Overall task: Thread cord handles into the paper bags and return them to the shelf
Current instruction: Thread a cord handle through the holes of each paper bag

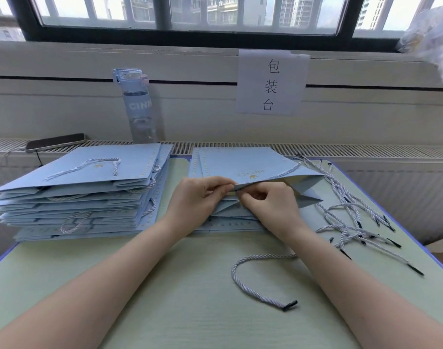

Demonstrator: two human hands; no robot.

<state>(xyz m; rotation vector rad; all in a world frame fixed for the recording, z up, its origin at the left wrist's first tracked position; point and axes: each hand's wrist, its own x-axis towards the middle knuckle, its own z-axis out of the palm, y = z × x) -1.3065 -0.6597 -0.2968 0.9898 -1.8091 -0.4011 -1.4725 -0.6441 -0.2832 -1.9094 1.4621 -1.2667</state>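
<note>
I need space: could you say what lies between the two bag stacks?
Head view: a bare strip of table, with the left hand over its near end.

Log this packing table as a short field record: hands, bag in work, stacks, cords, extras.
left hand: pinches near edge of top bag
right hand: pinches same edge, beside left hand
working stack: centre, under top bag
finished stack: left, cord handles fitted
loose cords: heap at right
single cord: nearest, runs behind right forearm
water bottle: upright behind finished stack
phone: far left ledge
</note>
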